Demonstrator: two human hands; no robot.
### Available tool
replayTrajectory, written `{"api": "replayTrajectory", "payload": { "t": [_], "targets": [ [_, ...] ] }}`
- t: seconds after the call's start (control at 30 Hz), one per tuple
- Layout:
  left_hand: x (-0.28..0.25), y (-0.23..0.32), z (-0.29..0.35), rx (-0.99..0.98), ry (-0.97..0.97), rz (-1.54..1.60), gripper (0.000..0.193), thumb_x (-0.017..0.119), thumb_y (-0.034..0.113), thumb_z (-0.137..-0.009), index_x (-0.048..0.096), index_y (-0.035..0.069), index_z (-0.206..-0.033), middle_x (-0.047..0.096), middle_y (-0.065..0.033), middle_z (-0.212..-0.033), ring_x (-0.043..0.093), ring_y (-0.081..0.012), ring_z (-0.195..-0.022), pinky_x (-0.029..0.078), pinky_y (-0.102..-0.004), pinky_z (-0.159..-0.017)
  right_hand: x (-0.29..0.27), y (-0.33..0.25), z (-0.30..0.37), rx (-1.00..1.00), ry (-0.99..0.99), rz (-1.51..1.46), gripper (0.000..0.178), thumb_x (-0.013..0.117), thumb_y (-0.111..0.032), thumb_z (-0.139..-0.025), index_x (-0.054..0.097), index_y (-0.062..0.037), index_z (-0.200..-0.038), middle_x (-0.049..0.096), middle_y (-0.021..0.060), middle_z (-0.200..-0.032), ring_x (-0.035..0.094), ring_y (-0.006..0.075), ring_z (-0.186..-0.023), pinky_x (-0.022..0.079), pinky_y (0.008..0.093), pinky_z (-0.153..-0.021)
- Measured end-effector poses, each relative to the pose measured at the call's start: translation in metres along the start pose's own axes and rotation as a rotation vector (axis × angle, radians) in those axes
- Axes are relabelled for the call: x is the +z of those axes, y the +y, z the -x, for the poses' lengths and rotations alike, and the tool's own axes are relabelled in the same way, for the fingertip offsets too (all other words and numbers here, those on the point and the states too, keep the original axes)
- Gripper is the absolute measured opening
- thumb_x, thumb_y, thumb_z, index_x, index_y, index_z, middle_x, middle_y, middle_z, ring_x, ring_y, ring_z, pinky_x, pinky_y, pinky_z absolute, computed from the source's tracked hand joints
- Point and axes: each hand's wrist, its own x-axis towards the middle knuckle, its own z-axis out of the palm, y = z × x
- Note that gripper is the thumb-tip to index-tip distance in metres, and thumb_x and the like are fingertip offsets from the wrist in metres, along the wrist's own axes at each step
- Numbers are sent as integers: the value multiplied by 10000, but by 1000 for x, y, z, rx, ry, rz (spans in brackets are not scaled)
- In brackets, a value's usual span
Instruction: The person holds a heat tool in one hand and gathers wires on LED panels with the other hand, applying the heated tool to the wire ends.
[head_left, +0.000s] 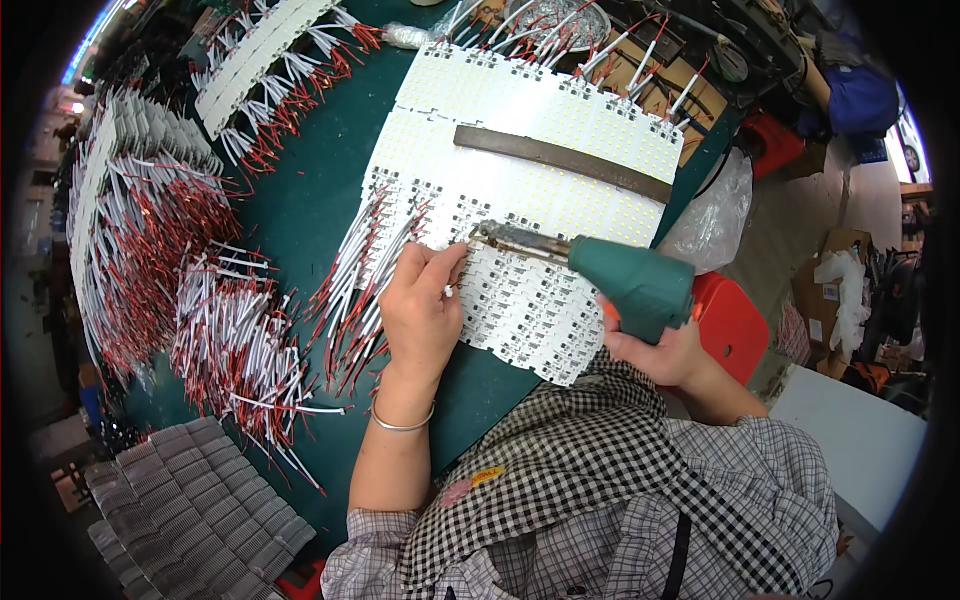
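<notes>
My right hand (668, 354) is wrapped round the grip of a green soldering gun (636, 284). Its metal tip points left, onto a row of white LED boards (540, 300). Close to that tip, my left hand (420, 305) pinches a short white wire (448, 291), mostly hidden by the fingers. A bundle of wires with red and white leads (372, 260) hangs from the boards left of the tip. Farther back, a dark curved bar (560, 160) lies across the larger sheet of LED boards (430, 145), whose far edge also has wires.
Loose red and white wires (240, 345) are heaped at the left, beside a big stack of wired boards (150, 200). Grey ridged parts (205, 500) are stacked at the near left. A red stool (732, 325) stands right of the green table (300, 215). A clear plastic bag (712, 220) hangs near the table's right edge.
</notes>
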Motion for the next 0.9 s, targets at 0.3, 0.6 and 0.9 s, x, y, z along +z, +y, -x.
{"api": "replayTrajectory", "payload": {
  "t": [0.3, 0.6, 0.9],
  "targets": [
    [-8, 3, 0, -3, -61, -31, 270, 645, -103, -710, 680, 20, -948, 569, -93, -767, 579, -223, -632, 471, -308, -557, -6, -18, -10, 49, 7, -187, 442, 656, -32, -819, 494, 45, -1222, 589, 92, -791, 557, 111, -610, 478, 240, -528],
    [-56, 45, -28, -443, -259, -121, 267, 615, 40, -875, 594, 1, -1138, 584, -182, -928, 585, -287, -772, 473, -371, -660, -16, -17, -9, -24, 6, -210, 442, 607, 34, -814, 498, 63, -1241, 598, 59, -820, 552, 85, -639, 464, 229, -555],
    [-12, 9, -18, -65, -8, -52, 243, 632, -56, -827, 669, 27, -1052, 539, -97, -806, 551, -219, -664, 454, -321, -581, -22, -6, -7, -69, 32, -155, 462, 657, -4, -806, 483, 54, -1230, 598, 132, -962, 563, 113, -644, 483, 236, -537]
  ]
}}
